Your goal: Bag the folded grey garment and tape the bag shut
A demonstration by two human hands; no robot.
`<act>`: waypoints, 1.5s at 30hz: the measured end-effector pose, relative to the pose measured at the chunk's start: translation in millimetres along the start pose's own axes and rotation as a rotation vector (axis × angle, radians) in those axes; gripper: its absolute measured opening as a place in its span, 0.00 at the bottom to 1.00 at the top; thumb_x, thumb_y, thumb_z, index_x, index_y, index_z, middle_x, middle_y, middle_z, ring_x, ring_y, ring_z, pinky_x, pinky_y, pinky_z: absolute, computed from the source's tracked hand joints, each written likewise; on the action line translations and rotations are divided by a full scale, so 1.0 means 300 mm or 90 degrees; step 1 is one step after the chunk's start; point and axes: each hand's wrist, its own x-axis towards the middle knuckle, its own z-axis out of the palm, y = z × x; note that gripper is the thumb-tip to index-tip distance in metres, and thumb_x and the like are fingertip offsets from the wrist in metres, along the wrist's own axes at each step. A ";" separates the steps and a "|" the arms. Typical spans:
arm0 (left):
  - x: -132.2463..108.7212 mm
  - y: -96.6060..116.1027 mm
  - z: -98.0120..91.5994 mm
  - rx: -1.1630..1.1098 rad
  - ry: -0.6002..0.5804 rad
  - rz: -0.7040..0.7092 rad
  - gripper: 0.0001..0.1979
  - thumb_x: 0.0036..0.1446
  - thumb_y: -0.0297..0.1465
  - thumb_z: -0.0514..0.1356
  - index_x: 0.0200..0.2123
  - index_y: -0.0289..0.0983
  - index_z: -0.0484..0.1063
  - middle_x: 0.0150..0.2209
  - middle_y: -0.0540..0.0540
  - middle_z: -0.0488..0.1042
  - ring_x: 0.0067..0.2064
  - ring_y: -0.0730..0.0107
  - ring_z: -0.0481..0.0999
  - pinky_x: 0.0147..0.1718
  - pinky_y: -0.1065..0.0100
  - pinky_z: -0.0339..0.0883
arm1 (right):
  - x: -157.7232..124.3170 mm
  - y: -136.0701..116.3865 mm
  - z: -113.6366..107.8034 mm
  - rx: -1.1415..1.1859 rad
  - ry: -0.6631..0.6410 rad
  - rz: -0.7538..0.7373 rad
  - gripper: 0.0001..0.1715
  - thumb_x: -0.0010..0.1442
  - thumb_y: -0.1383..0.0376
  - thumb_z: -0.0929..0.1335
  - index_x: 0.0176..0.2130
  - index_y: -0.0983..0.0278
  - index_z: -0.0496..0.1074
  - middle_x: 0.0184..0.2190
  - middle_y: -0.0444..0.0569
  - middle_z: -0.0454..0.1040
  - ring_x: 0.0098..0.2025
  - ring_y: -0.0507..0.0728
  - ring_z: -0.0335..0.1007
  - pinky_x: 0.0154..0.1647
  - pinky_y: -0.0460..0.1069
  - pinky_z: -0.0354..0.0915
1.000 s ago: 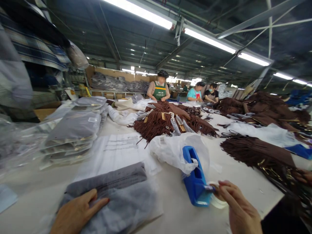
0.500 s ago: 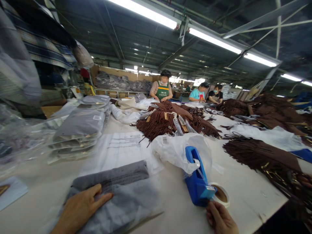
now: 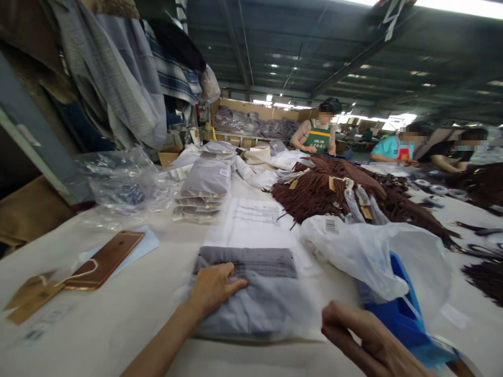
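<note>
My left hand (image 3: 214,287) lies on a folded grey textile in a clear plastic bag (image 3: 271,309), pressing its left part with the thumb stretched out. My right hand (image 3: 363,332) is at the right of this package, above the table, its thumb and forefinger pinched together. Whatever is between those fingertips is too small to make out. Just beyond the right hand stands a blue tape dispenser (image 3: 406,314), partly covered by a crumpled white plastic bag (image 3: 353,251) with a barcode. Printed white sheets (image 3: 251,222) lie behind the package.
Grey bagged packages (image 3: 206,180) are stacked behind left. A phone (image 3: 106,259) and kraft tags (image 3: 33,298) lie at left, near crumpled clear plastic (image 3: 126,183). Brown fringed goods (image 3: 334,183) are heaped farther back. Several people work beyond, one in a green apron (image 3: 319,139).
My right hand has left the tape dispenser and come toward the grey package. My left hand stays on the package. The view has swung left.
</note>
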 end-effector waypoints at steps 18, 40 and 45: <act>0.011 -0.014 0.023 -0.059 0.003 0.021 0.21 0.54 0.50 0.56 0.27 0.38 0.68 0.29 0.48 0.74 0.33 0.62 0.74 0.30 0.67 0.55 | 0.402 -0.041 -0.062 0.034 -0.373 -0.053 0.08 0.57 0.65 0.61 0.26 0.63 0.62 0.21 0.37 0.58 0.25 0.47 0.53 0.26 0.44 0.50; 0.017 -0.007 0.014 -0.070 -0.015 0.001 0.18 0.54 0.48 0.58 0.26 0.38 0.67 0.28 0.50 0.74 0.33 0.65 0.74 0.30 0.67 0.53 | 0.423 0.110 0.057 -0.215 0.007 0.111 0.09 0.54 0.60 0.66 0.26 0.62 0.64 0.22 0.43 0.68 0.26 0.52 0.63 0.25 0.46 0.55; 0.018 -0.002 0.020 -0.070 -0.012 -0.001 0.20 0.53 0.50 0.57 0.28 0.37 0.68 0.30 0.48 0.75 0.36 0.61 0.75 0.30 0.67 0.53 | 0.273 0.087 0.256 -0.311 0.357 -0.211 0.15 0.63 0.58 0.60 0.45 0.62 0.67 0.40 0.53 0.75 0.42 0.57 0.71 0.42 0.50 0.65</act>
